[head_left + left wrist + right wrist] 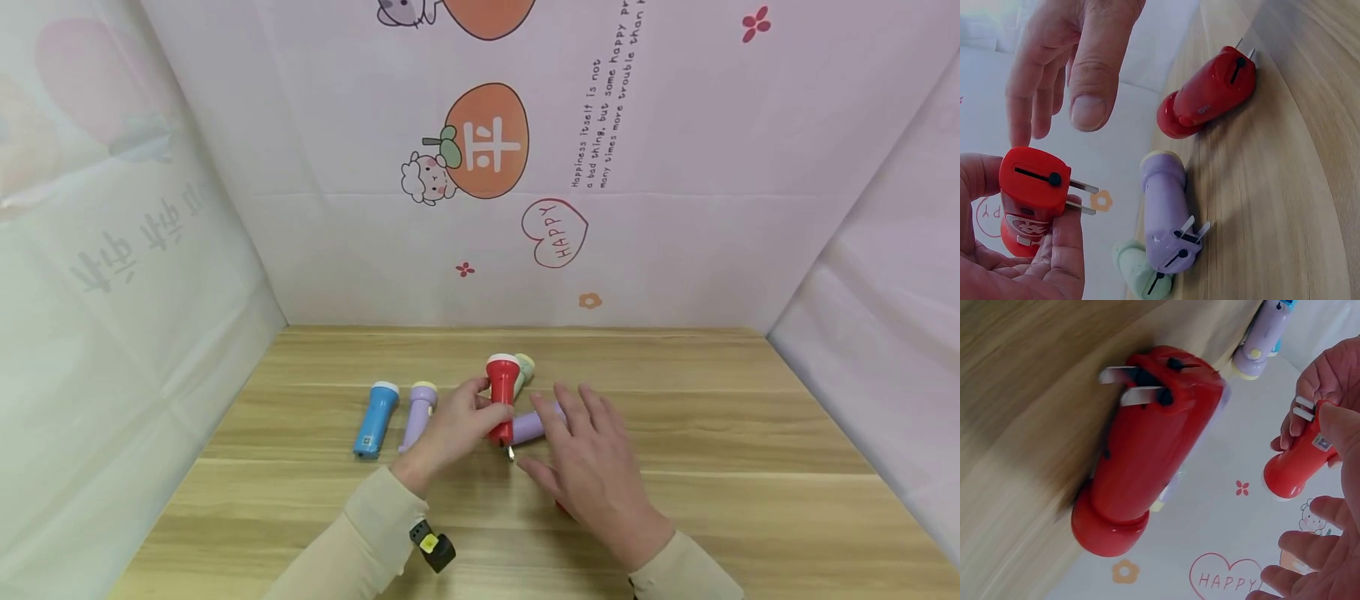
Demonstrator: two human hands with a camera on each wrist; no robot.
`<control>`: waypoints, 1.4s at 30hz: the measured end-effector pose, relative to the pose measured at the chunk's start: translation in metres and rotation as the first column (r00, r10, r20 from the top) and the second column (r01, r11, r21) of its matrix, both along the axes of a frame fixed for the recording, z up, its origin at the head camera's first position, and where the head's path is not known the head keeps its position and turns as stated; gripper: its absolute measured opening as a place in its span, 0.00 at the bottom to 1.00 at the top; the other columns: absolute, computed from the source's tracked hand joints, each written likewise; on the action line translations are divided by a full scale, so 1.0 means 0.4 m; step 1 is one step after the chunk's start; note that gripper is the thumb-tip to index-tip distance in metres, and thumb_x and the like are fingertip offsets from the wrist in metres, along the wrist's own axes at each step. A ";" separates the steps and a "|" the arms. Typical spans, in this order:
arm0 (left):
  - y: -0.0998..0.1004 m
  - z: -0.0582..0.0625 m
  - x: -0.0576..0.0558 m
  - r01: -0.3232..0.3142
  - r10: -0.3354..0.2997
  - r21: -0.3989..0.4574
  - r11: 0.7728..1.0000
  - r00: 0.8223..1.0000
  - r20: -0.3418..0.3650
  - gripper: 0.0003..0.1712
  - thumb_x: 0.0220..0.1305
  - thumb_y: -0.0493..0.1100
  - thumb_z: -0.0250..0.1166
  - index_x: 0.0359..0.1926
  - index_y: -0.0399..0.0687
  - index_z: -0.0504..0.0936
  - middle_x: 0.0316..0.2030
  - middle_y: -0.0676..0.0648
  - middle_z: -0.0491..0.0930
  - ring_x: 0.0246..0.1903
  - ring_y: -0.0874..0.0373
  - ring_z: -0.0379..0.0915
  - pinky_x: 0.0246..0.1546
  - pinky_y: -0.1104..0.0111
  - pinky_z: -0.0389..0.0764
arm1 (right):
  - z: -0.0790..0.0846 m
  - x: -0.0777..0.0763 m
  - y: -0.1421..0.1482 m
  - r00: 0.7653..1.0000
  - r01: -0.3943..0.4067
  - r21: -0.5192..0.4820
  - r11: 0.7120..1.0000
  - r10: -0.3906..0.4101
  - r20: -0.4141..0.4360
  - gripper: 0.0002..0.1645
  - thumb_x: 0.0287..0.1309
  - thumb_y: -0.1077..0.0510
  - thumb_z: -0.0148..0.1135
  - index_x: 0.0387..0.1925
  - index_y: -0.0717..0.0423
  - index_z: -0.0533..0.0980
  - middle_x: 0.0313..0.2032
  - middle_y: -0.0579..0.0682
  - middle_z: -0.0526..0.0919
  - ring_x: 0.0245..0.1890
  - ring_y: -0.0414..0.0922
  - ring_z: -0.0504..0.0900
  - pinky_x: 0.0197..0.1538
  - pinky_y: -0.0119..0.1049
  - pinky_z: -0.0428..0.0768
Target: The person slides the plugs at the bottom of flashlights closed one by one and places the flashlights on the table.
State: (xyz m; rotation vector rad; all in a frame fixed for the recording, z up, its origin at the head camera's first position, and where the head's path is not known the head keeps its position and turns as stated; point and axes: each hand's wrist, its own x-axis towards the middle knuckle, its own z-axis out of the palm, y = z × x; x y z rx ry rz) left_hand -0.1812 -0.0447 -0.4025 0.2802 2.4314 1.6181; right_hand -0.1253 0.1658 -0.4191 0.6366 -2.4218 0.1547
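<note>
My left hand (453,429) grips a red flashlight (503,375) around its body, white-rimmed head pointing away from me. Two metal plug prongs (1085,197) stick out near its tail end, beside a black slider in a slot. Just to the right, my right hand (600,467) hovers with fingers spread and holds nothing; its thumb is close to the prongs. A second red flashlight (1154,437), prongs also out, lies on the table beneath the right hand, which mostly hides it in the head view.
Behind the hands lie a purple flashlight (528,427) with prongs out, as the left wrist view shows, and a pale green one (524,367). A blue flashlight (377,421) and another purple flashlight (420,410) lie left of the left hand. Printed cloth walls (337,250) enclose the wooden table (720,400).
</note>
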 end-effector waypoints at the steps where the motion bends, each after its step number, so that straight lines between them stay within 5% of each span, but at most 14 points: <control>1: 0.001 0.001 0.001 0.001 -0.001 -0.003 1.000 1.000 -0.005 0.40 0.64 0.58 0.66 0.69 0.39 0.71 0.38 0.49 0.85 0.38 0.56 0.78 0.41 0.63 0.77 | 0.001 0.000 -0.003 1.000 -0.013 -0.006 1.000 0.013 -0.013 0.49 0.51 0.33 0.76 0.69 0.52 0.75 0.63 0.66 0.79 0.63 0.72 0.75 0.65 0.68 0.73; 14: 0.014 0.000 0.012 -0.002 -0.003 0.102 0.995 0.999 0.053 0.27 0.62 0.57 0.69 0.53 0.44 0.80 0.40 0.48 0.83 0.40 0.55 0.77 0.47 0.57 0.81 | 0.008 0.001 -0.016 0.990 -0.108 -0.031 0.994 0.104 -0.091 0.42 0.50 0.38 0.79 0.62 0.55 0.80 0.56 0.60 0.86 0.60 0.67 0.80 0.61 0.68 0.77; 19: 0.018 -0.003 0.013 0.007 -0.022 0.176 0.984 0.996 0.084 0.28 0.63 0.55 0.71 0.54 0.40 0.79 0.43 0.46 0.83 0.41 0.55 0.77 0.50 0.54 0.82 | 0.011 0.004 -0.017 0.990 -0.122 -0.053 0.991 0.118 -0.081 0.39 0.55 0.38 0.74 0.62 0.56 0.79 0.53 0.57 0.88 0.60 0.65 0.81 0.63 0.66 0.76; 26: 0.021 -0.006 0.018 0.019 -0.044 0.236 0.971 0.994 0.100 0.30 0.62 0.52 0.74 0.56 0.37 0.77 0.44 0.44 0.82 0.42 0.55 0.78 0.45 0.63 0.83 | 0.011 0.008 -0.026 0.986 -0.158 -0.119 0.980 0.151 -0.062 0.39 0.59 0.37 0.71 0.61 0.60 0.78 0.44 0.56 0.91 0.57 0.64 0.84 0.65 0.67 0.74; 37: 0.028 -0.005 0.031 0.054 -0.103 0.323 0.945 0.985 0.138 0.36 0.63 0.52 0.75 0.65 0.40 0.72 0.50 0.44 0.86 0.47 0.53 0.84 0.50 0.64 0.84 | 0.013 0.015 -0.037 0.989 -0.146 -0.234 0.961 0.137 -0.055 0.34 0.52 0.44 0.79 0.54 0.61 0.82 0.35 0.49 0.92 0.52 0.58 0.88 0.62 0.62 0.78; 42: 0.025 -0.006 0.028 0.077 -0.125 0.340 0.937 0.985 0.121 0.34 0.71 0.55 0.68 0.66 0.36 0.72 0.51 0.42 0.84 0.47 0.53 0.83 0.53 0.62 0.85 | 0.019 0.019 -0.041 0.994 -0.103 -0.278 0.955 0.112 0.015 0.30 0.52 0.47 0.81 0.51 0.60 0.84 0.34 0.48 0.92 0.52 0.56 0.88 0.62 0.59 0.79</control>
